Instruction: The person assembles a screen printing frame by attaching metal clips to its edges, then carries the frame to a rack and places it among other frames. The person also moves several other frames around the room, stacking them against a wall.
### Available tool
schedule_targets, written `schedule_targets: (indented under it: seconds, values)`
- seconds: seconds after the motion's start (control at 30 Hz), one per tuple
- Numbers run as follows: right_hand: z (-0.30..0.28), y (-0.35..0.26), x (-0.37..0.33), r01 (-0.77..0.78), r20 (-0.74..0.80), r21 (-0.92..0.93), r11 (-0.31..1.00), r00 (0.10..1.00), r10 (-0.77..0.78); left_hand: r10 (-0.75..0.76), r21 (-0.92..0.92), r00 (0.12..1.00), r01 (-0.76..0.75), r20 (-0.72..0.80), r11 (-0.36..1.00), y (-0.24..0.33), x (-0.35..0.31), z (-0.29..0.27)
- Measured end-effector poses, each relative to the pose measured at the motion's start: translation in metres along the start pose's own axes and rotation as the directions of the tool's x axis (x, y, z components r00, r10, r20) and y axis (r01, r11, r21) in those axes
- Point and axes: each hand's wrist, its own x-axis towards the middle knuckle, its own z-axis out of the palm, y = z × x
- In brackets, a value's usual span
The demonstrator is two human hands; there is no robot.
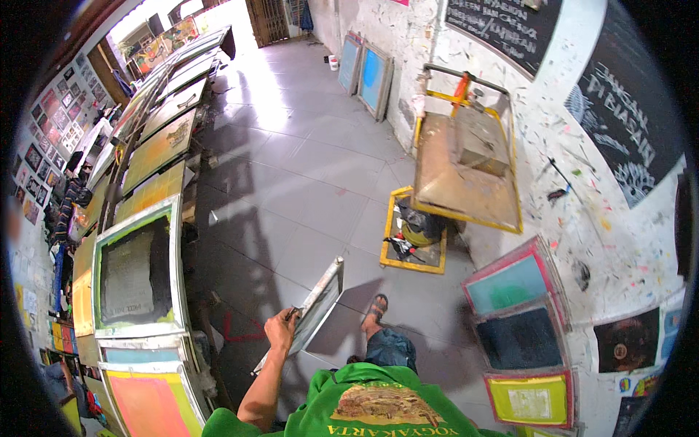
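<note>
Screen frame [314, 309] in left fingers [280, 320]

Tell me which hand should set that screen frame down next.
Left, most likely. The left hand already grips the metal-framed screen by its edge, holding it tilted on edge above the tiled floor, near the long table of screens. The right hand is out of view.

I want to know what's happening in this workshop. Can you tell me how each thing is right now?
left hand: gripping the top edge of a frame
printing screen frame: carried, tilted on edge, off the floor
screens on the long table: lying flat in a row
screens by the right wall: propped leaning on the wall
yellow-framed press: lid tilted up
right hand: not in view
</note>
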Motion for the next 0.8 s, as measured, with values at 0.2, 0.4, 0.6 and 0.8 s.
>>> schedule_targets:
  seconds: [0.2,0.4,0.6,0.8]
  values:
    - [-0.053,-0.140,0.109,-0.085,0.040,0.033,0.996,0.996,0.084,-0.190,-0.003,0.978,0.191,-0.087,0.982,0.002,0.148,-0.009]
    - [-0.097,-0.353,0.283,0.013,0.023,0.046,0.999,1.000,-0.014,-0.259,-0.038,0.953,0.256,-0.158,0.966,0.017,0.265,-0.028]
    - [-0.109,-0.648,0.386,0.204,-0.026,0.608,0.767,0.971,-0.237,-0.243,-0.078,0.904,0.231,-0.350,0.970,0.003,0.365,-0.001]
    - [-0.124,-0.710,0.448,0.038,-0.106,0.657,0.753,0.993,0.043,-0.394,-0.096,0.860,0.385,-0.323,0.918,-0.044,0.485,0.034]
